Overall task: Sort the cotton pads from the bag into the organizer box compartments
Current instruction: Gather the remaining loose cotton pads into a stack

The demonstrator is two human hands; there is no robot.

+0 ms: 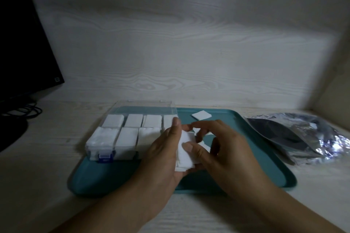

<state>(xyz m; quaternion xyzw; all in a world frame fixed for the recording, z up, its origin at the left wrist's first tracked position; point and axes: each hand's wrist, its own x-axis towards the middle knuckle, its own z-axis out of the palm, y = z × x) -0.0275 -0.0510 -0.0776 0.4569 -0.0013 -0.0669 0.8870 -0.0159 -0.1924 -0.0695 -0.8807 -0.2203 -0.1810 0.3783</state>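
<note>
Your left hand (166, 149) cupped a small stack of cotton pads (186, 149) above the teal tray (265, 157), its fingers curled behind the stack and its thumb up along the far edge. Your right hand (219, 147) met it from the other side, thumb pressed on the face of the top pad and fingertips pinching at the stack's upper corner. So both hands were closed on the same stack.

Just left of your left hand sat the clear organizer box (121, 136), resting on the tray with its lid (144, 108) swung open away from you. Its visible compartments already held white pads, and a blue latch (105, 157) showed on its near wall. Your left hand hid the rightmost compartments, so you could not tell how full they were.

Beyond your right hand's fingers, one loose pad (201, 115) lay flat on the tray. Well to the right of your right hand, off the tray on the pale wooden desk (37, 176), lay the crumpled silvery bag (306, 136).
</note>
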